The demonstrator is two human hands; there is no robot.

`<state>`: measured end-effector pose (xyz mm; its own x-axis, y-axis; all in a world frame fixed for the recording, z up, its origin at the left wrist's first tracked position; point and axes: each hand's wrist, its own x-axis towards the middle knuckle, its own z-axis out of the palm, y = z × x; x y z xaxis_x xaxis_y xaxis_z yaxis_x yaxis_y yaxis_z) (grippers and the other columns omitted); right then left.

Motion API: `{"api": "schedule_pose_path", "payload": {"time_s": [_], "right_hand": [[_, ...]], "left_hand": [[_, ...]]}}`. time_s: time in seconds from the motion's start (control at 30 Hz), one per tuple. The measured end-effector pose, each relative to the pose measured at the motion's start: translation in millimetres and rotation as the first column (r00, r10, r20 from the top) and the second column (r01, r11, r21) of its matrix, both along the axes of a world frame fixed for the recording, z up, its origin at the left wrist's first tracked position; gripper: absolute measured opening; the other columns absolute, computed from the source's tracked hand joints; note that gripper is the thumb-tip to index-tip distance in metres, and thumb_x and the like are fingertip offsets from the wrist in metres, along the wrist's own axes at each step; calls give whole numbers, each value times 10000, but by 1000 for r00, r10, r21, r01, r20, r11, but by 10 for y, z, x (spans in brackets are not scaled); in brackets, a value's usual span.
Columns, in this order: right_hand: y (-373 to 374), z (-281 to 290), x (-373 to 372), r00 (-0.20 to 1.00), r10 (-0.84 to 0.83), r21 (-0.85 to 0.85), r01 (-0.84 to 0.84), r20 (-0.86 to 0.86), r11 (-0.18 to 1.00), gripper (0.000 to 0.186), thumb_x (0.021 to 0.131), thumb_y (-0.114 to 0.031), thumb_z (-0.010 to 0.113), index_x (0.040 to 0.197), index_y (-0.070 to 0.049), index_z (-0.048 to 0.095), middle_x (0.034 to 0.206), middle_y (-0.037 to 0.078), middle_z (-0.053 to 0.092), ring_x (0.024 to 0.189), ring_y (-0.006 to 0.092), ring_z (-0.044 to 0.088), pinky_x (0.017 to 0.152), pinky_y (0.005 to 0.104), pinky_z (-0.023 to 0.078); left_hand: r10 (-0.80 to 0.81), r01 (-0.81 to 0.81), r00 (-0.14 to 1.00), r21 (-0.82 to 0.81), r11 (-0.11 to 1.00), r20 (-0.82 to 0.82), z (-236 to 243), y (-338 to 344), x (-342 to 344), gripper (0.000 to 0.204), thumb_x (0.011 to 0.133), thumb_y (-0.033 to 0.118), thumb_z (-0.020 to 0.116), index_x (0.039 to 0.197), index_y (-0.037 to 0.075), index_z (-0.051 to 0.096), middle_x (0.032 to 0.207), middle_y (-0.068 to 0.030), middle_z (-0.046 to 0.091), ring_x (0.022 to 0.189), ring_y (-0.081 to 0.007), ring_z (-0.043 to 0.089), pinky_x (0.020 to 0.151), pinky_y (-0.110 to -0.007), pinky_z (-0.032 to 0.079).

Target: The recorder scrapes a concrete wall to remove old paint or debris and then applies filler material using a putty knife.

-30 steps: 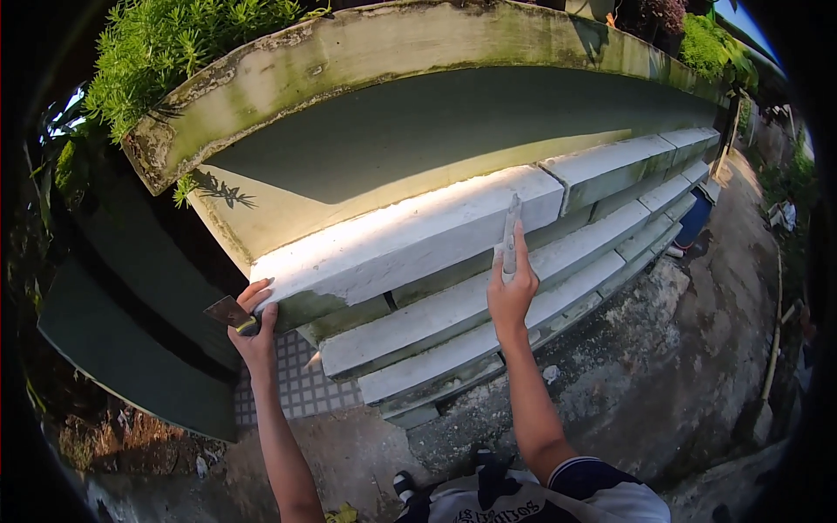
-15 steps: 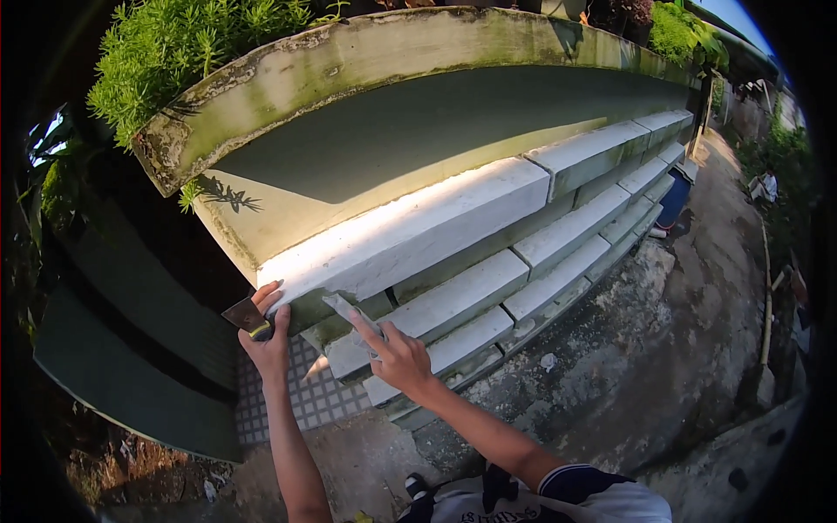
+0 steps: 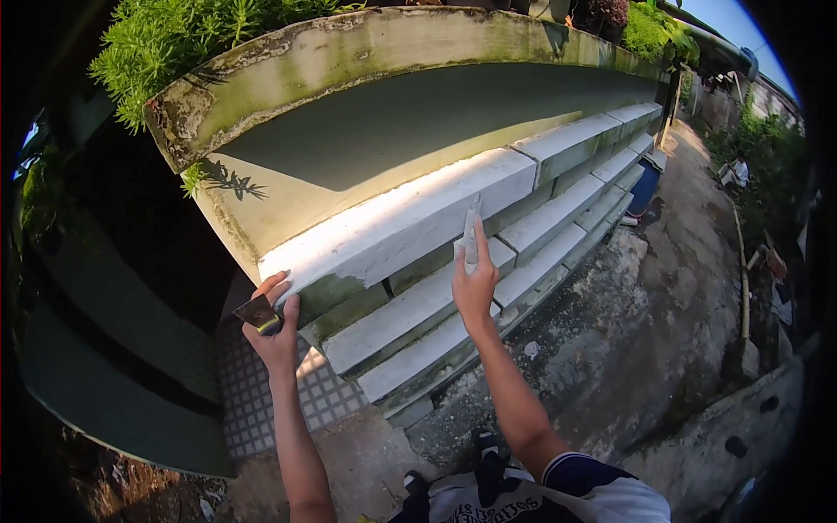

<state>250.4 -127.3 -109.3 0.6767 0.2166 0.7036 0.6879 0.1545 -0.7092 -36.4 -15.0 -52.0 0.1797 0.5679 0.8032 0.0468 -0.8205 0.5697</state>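
Observation:
In my left hand is a putty knife with a dark, rusty blade and a black and yellow handle. Those fingers also rest at the near left end of the top ledge, which is coated in white plaster. My right hand grips a pale, plaster-smeared trowel, its forefinger stretched along it. The trowel lies against the ledge's front face, right of the middle. At the left end, part of this face shows bare greenish-grey concrete below the wet plaster's ragged edge.
Lower white-topped ledges step down towards me. Above them runs a mossy concrete planter rim with green plants. Grey checked tiles lie below left, a rough dirt path to the right, and a blue container stands farther along.
My right hand has carried the trowel right and upward along the ledge's front face. My left hand stays at the ledge's end with the putty knife. The view has shifted slightly.

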Motion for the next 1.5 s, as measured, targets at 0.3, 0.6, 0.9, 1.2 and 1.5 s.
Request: {"api": "schedule_pose_path", "payload": {"time_s": [0.3,0.6,0.9,1.2,1.5], "right_hand": [[-9,-291,-1037,838,263,-376,-75,477,924,875,664,36,691,1483,-213,510,905,103,591,653,307,624,563,404,527],[-240,-13,1053,802,-138,-218,317,581,923,847,685,18,705,1469,-242,518,849,87,573,634,325,602,545,419,512],[-312,-188,1976,899,-332,-126,379,286,917,764,823,-32,686,1514,-253,444,1007,155,668,804,417,657,722,498,533],[0,-440,1094,989,14,102,-30,149,994,567,919,-16,621,1466,-20,471,1367,246,587,1184,428,614,952,426,518],[-16,-830,786,790,22,-145,85,613,986,957,598,30,678,1488,-276,500,811,76,520,555,279,588,484,389,521]], "left_hand": [[-84,89,995,-94,992,60,10,-33,50,254,866,13,693,1110,-57,686,1207,-116,690,1104,-197,648,991,-335,472],[-39,41,998,-26,999,50,-13,-1,73,204,884,37,688,1061,-65,701,1224,-145,677,1188,-251,614,1061,-389,432],[22,-22,1000,-31,999,19,-50,19,53,214,894,53,665,1078,-54,675,1247,-157,663,1203,-260,591,1073,-395,407],[133,-133,991,-38,990,-3,-171,84,-18,287,954,143,634,1158,-58,652,1312,-118,634,1086,-167,607,852,-250,481],[172,-172,985,34,984,8,-216,165,-45,299,960,172,634,1181,-29,651,1302,-69,644,683,-24,537,491,-175,345]]}}
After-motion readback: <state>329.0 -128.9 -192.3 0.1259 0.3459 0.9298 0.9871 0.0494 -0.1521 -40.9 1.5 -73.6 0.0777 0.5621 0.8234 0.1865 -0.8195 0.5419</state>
